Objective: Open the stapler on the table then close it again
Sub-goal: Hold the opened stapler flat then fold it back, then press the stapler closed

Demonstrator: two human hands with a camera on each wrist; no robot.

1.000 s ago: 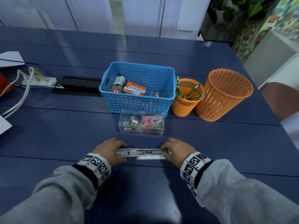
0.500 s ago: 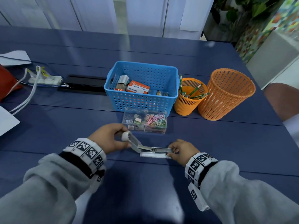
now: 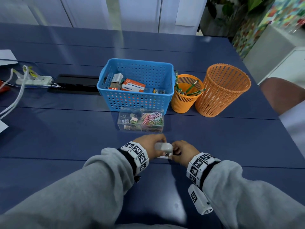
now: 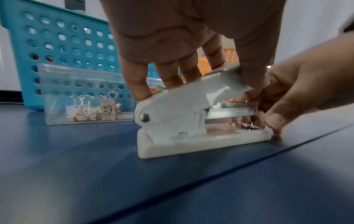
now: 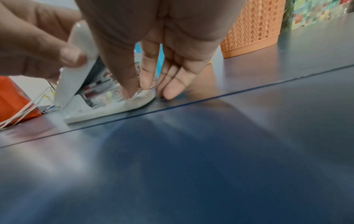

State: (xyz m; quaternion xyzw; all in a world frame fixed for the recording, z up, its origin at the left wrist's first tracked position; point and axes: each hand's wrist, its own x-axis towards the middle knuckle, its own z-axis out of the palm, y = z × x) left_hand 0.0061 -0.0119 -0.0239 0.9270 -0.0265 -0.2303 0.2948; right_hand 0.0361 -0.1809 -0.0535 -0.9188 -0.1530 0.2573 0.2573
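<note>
Just in front of the clip box, the stapler sits on the counter, left hand fingers clamped on its raised top, right hand fingers pressing its base tip.

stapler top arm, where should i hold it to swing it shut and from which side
Hold the stapler by the free tip of its raised top arm, away from the hinge pin, coming from above. The left hand pinches there already. The arm tilts up from the hinge, so the tip gives most leverage, while the right hand steadies the base's front end.
</note>
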